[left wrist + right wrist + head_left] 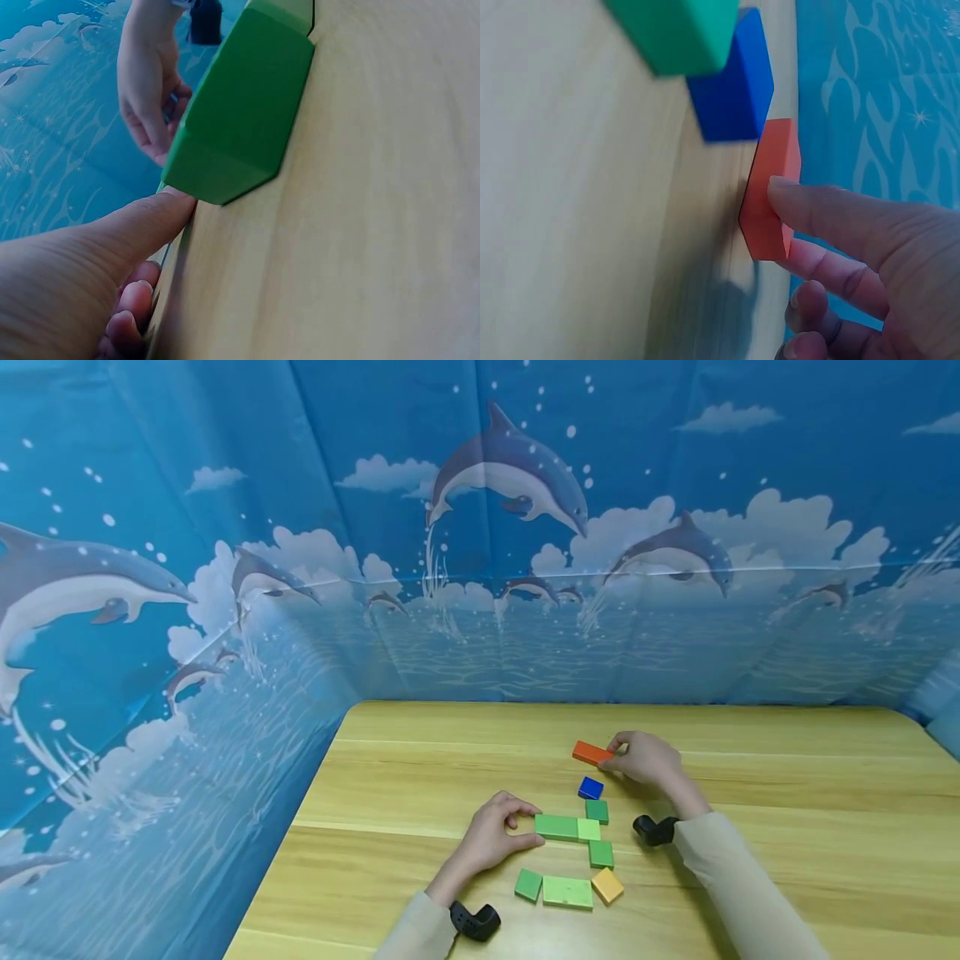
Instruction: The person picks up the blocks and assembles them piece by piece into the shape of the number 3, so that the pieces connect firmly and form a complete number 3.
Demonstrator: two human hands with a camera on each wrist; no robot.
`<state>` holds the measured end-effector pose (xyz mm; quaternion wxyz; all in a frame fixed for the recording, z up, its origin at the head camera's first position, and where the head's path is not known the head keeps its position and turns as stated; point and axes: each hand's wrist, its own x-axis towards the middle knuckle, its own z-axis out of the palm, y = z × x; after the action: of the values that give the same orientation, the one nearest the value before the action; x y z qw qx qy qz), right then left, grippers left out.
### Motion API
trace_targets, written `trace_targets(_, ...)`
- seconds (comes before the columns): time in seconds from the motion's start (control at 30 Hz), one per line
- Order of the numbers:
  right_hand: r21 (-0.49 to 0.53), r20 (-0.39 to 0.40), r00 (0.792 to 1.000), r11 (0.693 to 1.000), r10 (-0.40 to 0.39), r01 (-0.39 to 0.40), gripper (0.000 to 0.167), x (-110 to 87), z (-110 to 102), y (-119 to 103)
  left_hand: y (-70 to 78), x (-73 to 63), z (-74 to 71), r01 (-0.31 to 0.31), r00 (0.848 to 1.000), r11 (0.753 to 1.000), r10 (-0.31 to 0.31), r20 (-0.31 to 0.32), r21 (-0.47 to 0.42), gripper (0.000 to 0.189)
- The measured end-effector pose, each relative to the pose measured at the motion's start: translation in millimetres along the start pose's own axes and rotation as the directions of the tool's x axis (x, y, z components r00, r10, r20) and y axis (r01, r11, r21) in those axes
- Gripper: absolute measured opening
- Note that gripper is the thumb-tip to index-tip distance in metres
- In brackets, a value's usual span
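Note:
At the far side of the block layout, my right hand [647, 758] pinches the right end of an orange-red rectangular block [592, 752]. The right wrist view shows the thumb on one face of that orange-red block [769, 199], with fingers behind it. My left hand [491, 831] has thumb and index finger at opposite corners of the left end of a long green block [556, 827]. Against that block's right end sits a light green block [588, 830]. A blue block [591, 788] lies just in front of the orange-red one, beside a green block [597, 812].
Nearer lie another green block [601, 853], a yellow-orange block [607, 887], a light green rectangular block [567, 892] and a tilted green block [528, 885]. All rest on a wooden table [810, 827]. A blue dolphin-print curtain [480, 635] hangs behind the table and on its left.

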<state>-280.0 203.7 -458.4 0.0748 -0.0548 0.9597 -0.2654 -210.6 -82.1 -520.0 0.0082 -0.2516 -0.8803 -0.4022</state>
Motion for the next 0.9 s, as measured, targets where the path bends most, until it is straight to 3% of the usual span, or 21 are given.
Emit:
trace_targets(0.43,0.022,0.052,0.997,0.998,-0.056,0.055,0.029,18.8,13,-31,2.5,0.9,-0.2,-0.006,1.0,1.0,0.006,-0.004,-0.005,0.034)
trace_targets(0.9,0.082,0.114,0.988,0.992,-0.106,0.097,0.028,16.8,22,-32,3.4,1.4,-0.8,-0.017,1.0,1.0,0.017,-0.007,-0.004,0.033)
